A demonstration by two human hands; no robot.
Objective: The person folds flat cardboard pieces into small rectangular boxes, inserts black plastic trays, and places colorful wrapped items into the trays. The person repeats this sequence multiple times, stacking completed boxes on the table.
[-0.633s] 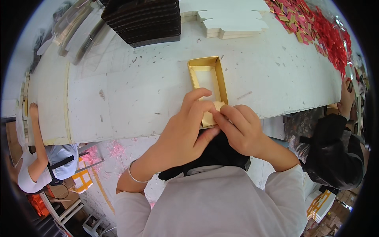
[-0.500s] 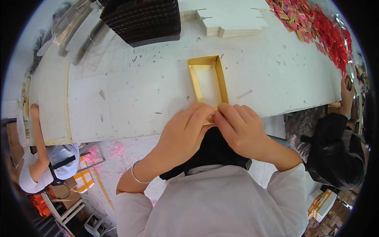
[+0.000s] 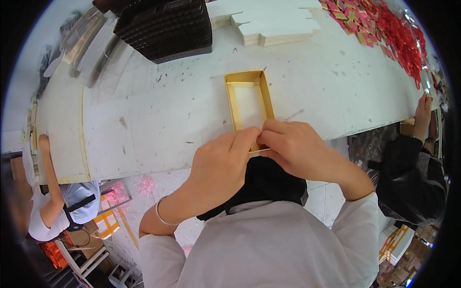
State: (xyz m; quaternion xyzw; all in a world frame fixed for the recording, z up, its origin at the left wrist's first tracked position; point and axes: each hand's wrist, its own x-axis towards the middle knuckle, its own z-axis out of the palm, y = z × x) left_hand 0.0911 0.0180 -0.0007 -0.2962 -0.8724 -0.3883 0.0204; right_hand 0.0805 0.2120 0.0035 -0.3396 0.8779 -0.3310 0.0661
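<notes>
A shallow gold cardboard box (image 3: 267, 98) with a white bottom and upright gold walls lies on the white table, its near end at the front edge. My left hand (image 3: 225, 156) pinches the left part of that near end, fingers closed on the card. Beside it my right hand (image 3: 293, 144) grips the right part of the same end with bent fingers. Both sets of fingertips nearly meet there and hide most of the near wall. A thin strip of the box's near edge shows below them.
On the white table (image 3: 158, 120) stand a stack of black trays (image 3: 168, 33) and a pile of flat white card blanks (image 3: 276, 26). Red and gold pieces (image 3: 353, 21) heap up at far right beside red ribbon-like material (image 3: 401, 43). Clear plastic sheets (image 3: 93, 48) lie far left. Co-workers' arms reach in at both sides.
My right hand has turned and its fingers have curled closer around the box's near end. The whole view has shifted slightly.
</notes>
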